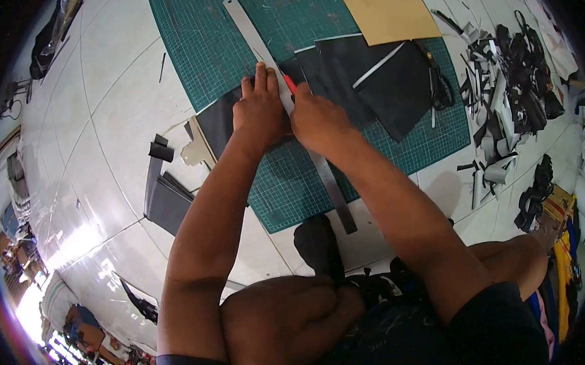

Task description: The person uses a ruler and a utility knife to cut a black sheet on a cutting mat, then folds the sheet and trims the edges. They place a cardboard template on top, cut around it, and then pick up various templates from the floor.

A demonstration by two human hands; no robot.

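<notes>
My left hand presses down with its fingers spread on a long metal ruler and the black material beside it. My right hand is closed round a red-handled tool, its tip hidden against the ruler's right edge. The ruler lies slantwise across the green cutting mat. More black sheets lie on the mat to the right, with a thin white strip on top. A tan board overlaps their upper edge.
Scissors lie at the mat's right side. Beyond them is a pile of black and white scraps on the tiled floor. A clipboard clip and folded black pieces are left of the mat. My foot is by its lower edge.
</notes>
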